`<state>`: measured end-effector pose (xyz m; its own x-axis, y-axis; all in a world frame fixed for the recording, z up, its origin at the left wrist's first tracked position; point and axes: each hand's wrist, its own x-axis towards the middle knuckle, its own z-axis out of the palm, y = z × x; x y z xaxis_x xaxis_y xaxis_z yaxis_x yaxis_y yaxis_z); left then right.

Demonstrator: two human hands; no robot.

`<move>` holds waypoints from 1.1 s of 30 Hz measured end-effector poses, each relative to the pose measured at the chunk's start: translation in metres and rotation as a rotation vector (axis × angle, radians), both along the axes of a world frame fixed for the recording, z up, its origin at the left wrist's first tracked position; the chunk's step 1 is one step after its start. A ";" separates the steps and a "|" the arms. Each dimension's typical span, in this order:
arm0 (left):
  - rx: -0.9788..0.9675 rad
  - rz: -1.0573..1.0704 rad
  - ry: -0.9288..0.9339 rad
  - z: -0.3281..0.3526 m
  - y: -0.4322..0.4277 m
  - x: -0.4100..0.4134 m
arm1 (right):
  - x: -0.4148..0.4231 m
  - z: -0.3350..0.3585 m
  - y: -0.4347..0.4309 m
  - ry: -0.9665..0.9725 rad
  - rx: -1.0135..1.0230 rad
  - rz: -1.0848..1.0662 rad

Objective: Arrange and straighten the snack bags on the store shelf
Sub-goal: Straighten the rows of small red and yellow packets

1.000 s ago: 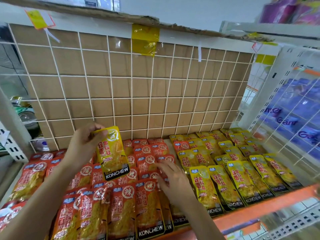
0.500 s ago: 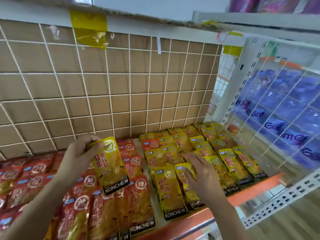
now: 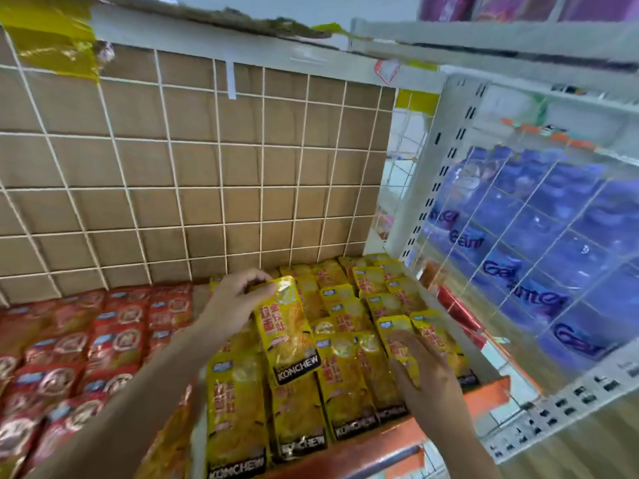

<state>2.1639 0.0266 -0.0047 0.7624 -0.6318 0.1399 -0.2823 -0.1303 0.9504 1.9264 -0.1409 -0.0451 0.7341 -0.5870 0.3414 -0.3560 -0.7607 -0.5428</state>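
Store shelf w/ a white wire grid [image 3: 207, 188] over brown cardboard at 12 o'clock, blue packs [image 3: 553, 257] behind side mesh at 3 o'clock, and an orange shelf lip [image 3: 484, 397] at 5 o'clock. Red snack bags [image 3: 86, 340] fill the 8 o'clock side. Yellow snack bags [image 3: 345, 378] lie in overlapping rows from centre to 4 o'clock. The left hand [image 3: 231, 302] pinches one yellow bag [image 3: 287, 337] by its top edge only, thumb and curled fingers on the seal. The bag hangs label-out and a bit tilted over the yellow rows at about 6 o'clock of centre (can't tell if its lower end touches the bags under it). The right hand [image 3: 425, 375] lies flat on the front yellow bags at 4 o'clock, fingers stretched out and holding nothing; it's blurred, so finer detail is unclear. Main risk, imo: it's a thin pinch on slick foil, so the bag could slip and land crooked across two rows. Next: dropping it onto overlapped bags w/o lifting a neighbour would prob. shove the row askew, esp. the loose ones toward 1 o'clock. The front row sits right at the lip, so a forward push from the flat hand could slide bags over the edge. Also watch the seam at 7 o'clock, where a yellow bag could stray among the red ones.
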 end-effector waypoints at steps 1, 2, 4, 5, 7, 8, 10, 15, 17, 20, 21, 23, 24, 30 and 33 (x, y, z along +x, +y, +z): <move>0.038 -0.006 0.000 -0.002 -0.008 -0.003 | -0.002 -0.001 -0.005 -0.010 0.007 0.008; 0.082 -0.019 -0.014 -0.002 -0.016 -0.006 | -0.004 -0.003 -0.011 -0.020 0.015 0.018; 0.165 -0.036 -0.044 -0.005 -0.027 -0.012 | -0.006 -0.007 -0.020 -0.036 0.023 0.040; 0.192 -0.046 -0.037 -0.008 -0.032 -0.015 | -0.007 -0.008 -0.024 -0.040 0.021 0.051; 0.204 -0.090 0.005 -0.011 -0.040 -0.024 | -0.008 -0.011 -0.032 -0.056 0.017 0.078; 0.202 -0.115 0.016 -0.012 -0.045 -0.029 | -0.009 -0.012 -0.034 -0.066 0.018 0.090; 0.228 -0.146 -0.031 -0.012 -0.055 -0.039 | -0.011 -0.014 -0.039 -0.082 0.017 0.102; 0.272 -0.205 -0.169 -0.012 -0.084 -0.063 | -0.015 -0.013 -0.046 -0.096 0.018 0.111; 0.277 -0.215 -0.183 -0.016 -0.093 -0.069 | -0.017 -0.015 -0.046 -0.084 0.017 0.106; 0.304 -0.229 -0.236 -0.019 -0.103 -0.077 | -0.021 -0.016 -0.047 -0.059 0.014 0.081; 0.311 -0.237 -0.254 -0.021 -0.105 -0.079 | -0.022 -0.016 -0.048 -0.052 0.017 0.068; 0.318 -0.239 -0.270 -0.024 -0.108 -0.083 | -0.025 -0.015 -0.049 -0.046 0.017 0.051; 0.313 -0.231 -0.280 -0.027 -0.108 -0.084 | -0.026 -0.015 -0.049 -0.043 0.015 0.049; 0.292 -0.151 -0.527 -0.036 -0.106 -0.088 | -0.025 -0.019 -0.051 -0.042 -0.006 0.069; 0.259 -0.107 -0.568 -0.032 -0.094 -0.079 | -0.020 -0.019 -0.048 -0.065 -0.025 0.089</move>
<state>2.0854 -0.0672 -0.0365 0.5450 -0.7679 0.3368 -0.7576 -0.2789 0.5901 1.9060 -0.1891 -0.0637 0.7587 -0.5110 0.4040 -0.2506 -0.8015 -0.5430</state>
